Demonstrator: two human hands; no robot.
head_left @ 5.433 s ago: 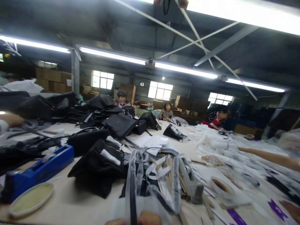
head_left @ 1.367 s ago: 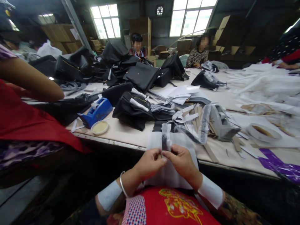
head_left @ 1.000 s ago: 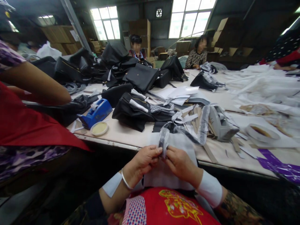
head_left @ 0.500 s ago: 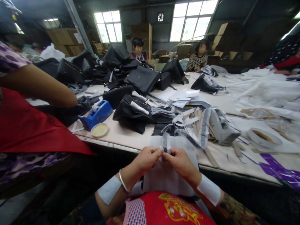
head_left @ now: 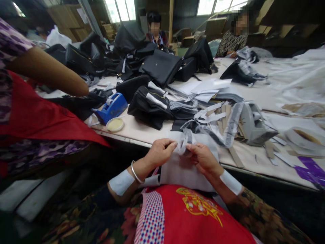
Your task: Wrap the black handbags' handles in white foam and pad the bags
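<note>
Over a pale sheet [head_left: 175,171] hanging at the table edge, my right hand [head_left: 204,159] pinches a wrapped strap [head_left: 188,137], a dark band in clear film that curls into a small loop. My left hand [head_left: 161,152], a bangle at its wrist, has thumb and forefinger pressed together just left of that loop. Whether a bit of film is between those fingertips is too small to tell. Behind the hands, more film-covered strap [head_left: 232,123] runs right toward a grey tape dispenser [head_left: 254,127]. A black bag [head_left: 147,108] with white-wrapped parts lies beyond.
A blue tape dispenser [head_left: 114,106] and a round lid [head_left: 115,124] stand at the left. Black bags [head_left: 162,67] are heaped behind. Card strips, a tape roll [head_left: 303,139] and purple film [head_left: 309,169] lie right. A co-worker's arm [head_left: 58,73] reaches in from the left; two people sit opposite.
My hands have moved apart from their close pinch on the strap, which has gone from upright to a curled loop. The view has tilted down.
</note>
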